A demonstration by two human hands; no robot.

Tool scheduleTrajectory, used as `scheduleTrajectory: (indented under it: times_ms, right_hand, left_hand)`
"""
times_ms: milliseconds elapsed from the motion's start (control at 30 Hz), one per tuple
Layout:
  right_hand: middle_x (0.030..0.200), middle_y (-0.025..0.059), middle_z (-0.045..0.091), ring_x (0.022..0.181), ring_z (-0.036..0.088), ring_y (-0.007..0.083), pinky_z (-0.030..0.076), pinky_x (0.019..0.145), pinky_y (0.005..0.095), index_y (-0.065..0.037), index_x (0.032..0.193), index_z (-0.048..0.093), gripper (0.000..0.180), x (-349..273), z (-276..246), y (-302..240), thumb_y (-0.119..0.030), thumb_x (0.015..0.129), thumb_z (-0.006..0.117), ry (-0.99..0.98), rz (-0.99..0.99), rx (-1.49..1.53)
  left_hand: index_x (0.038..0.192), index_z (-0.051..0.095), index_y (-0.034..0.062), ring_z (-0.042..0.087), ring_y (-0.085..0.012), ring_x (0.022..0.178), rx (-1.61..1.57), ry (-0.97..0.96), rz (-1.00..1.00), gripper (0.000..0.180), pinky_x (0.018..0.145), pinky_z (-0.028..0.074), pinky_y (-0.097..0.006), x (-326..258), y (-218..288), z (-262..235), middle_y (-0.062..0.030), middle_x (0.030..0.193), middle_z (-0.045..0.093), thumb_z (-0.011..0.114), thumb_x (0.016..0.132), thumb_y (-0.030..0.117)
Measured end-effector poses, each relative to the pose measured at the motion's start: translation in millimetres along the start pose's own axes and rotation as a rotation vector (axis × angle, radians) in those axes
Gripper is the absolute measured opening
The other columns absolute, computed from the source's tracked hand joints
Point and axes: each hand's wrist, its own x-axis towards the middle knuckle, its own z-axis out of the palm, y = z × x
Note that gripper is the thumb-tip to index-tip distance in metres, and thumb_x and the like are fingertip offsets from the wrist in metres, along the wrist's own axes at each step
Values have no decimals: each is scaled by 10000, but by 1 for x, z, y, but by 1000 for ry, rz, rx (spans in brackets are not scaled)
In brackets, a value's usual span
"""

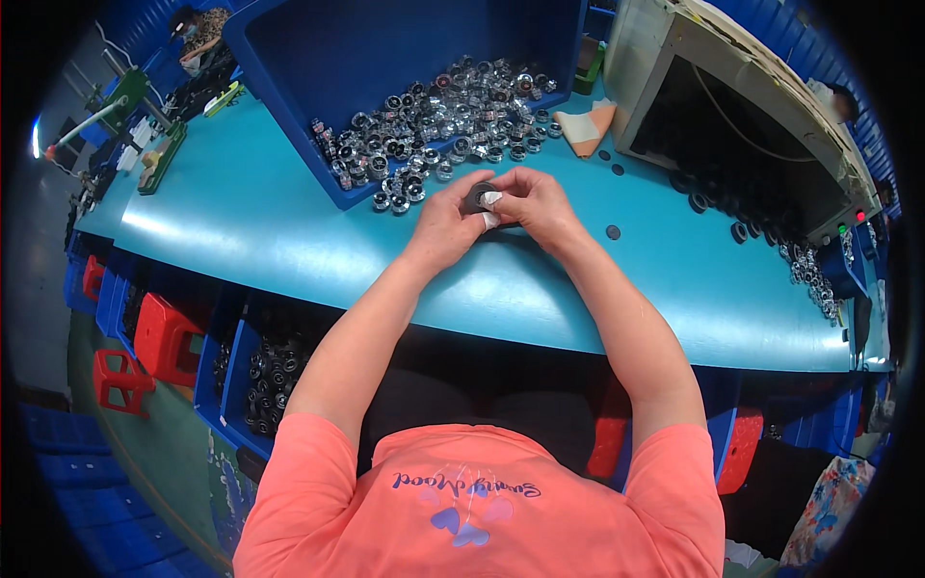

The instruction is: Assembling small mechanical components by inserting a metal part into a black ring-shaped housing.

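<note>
Over the near middle of the turquoise table (241, 226), both hands meet around a small black wheel (476, 198). My left hand (444, 227) is closed on its left side, while my right hand (541, 206) grips it from the right. White wrapping covers both thumb tips. The fingers behind the wheel are partly hidden. Just beyond my hands, many shiny clear wheel hubs (453, 106) spill from a tipped blue bin (318, 58) onto the tabletop. A few hubs lie close to the fingers of my left hand.
A pale boxy machine (650, 72) with a dark opening stands at right, with black rings (740, 232) and more hubs (807, 275) near it. An orange-and-white cloth (585, 127) lies beside the bin. Crates of black wheels (275, 376) and red stools (166, 337) sit lower left. Someone works far left.
</note>
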Motion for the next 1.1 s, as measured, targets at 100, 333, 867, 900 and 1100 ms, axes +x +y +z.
scheduleTrajectory:
  times_ms: [100, 333, 867, 900, 1100]
  right_hand:
    - [1000, 111, 701, 819, 694, 163, 603, 746, 291, 36, 1143, 664, 281, 3, -11, 4, -130, 921, 711, -55, 31, 103]
    - [1055, 114, 697, 856, 702, 152, 621, 784, 264, 43, 1204, 650, 340, -2, -17, -10, -205, 975, 691, -129, 108, 232]
    - [989, 113, 702, 823, 690, 150, 612, 741, 280, 57, 1198, 652, 355, -4, -21, -7, -222, 980, 668, -80, 114, 147]
    - [988, 104, 694, 825, 679, 150, 605, 748, 288, 48, 1188, 657, 341, -4, -20, -7, -223, 981, 665, -103, 104, 86]
    - [961, 89, 725, 804, 690, 166, 585, 755, 308, 2, 1130, 722, 322, -23, -65, -75, -257, 938, 717, -89, 164, -511]
  left_hand:
    - [1369, 567, 42, 654, -147, 1064, -65, -26, -5, 554, 922, 535, -288, 1, 2, -1, -76, 1176, 683, 731, 841, 10]
    - [1350, 575, 68, 659, -129, 1041, -163, -43, 37, 525, 902, 541, -283, 1, 1, -5, -54, 1156, 682, 735, 852, 19]
    - [1242, 596, 50, 664, -134, 978, -59, -21, 13, 431, 829, 539, -294, 1, 5, 0, -50, 1106, 684, 769, 853, 119]
    - [1252, 588, 57, 641, -114, 915, 37, 13, 51, 441, 791, 514, -264, -1, 6, -3, -35, 1088, 668, 768, 855, 128]
    - [1256, 595, 47, 561, -99, 815, 45, 126, 70, 489, 720, 479, -254, -68, 25, -63, -14, 980, 588, 759, 800, 114]
